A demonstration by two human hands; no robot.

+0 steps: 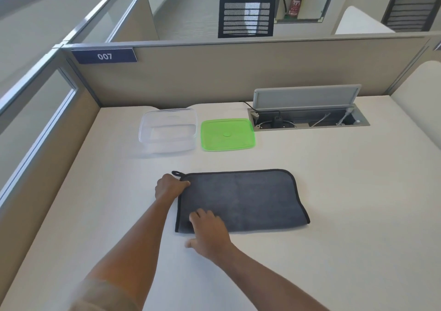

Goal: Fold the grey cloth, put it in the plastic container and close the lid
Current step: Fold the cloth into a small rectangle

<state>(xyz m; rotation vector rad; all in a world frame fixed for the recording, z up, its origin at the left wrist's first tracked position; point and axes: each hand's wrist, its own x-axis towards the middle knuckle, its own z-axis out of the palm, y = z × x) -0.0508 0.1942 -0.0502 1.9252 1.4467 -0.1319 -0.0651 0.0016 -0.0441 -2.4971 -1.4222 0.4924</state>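
The grey cloth [250, 198] lies folded in half on the white desk, a dark-edged rectangle with a small loop at its far left corner. My left hand [170, 186] grips that far left corner. My right hand [210, 232] rests on the near left corner, fingers on the cloth and thumb on the desk beside it. Behind the cloth stands the clear plastic container [168, 129], open and with nothing in it. Its green lid [228, 134] lies flat on the desk just right of it.
A cable hatch [307, 117] with its flap raised is set into the desk at the back right. Beige partitions [214, 72] wall the desk at the back and left. Black office chairs stand beyond the partition.
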